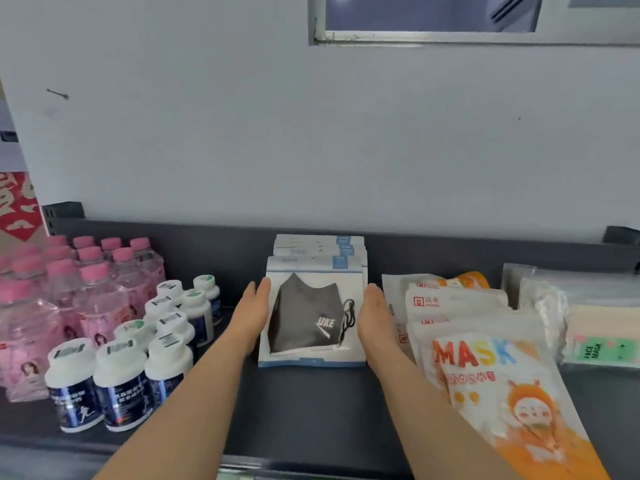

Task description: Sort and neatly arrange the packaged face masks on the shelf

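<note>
While the left hand (254, 308) and right hand (375, 313) are flanking it, the front mask pack (313, 358) is lying flat at the middle of the dark shelf (311, 410). The grey mask inside is showing white "UKE" lettering. The pack's long axis is running front to back, with its blue-edged header end pointing toward the wall. It is overlapping a row of matching packs (318, 245) behind it. Both hands' fingers (264, 287) are lying straight and open, touching the pack's left and right edges and gripping nothing. To the right, white pouches (457, 303) with a red logo are lying overlapped, and a colourful pouch (502, 382) reading "MASK" is resting on them. Farther right, a green label (599, 348) is reading "FACE MASK". Pink-capped bottles (93, 296) and white-capped jars (121, 382) are standing to the left.
</note>
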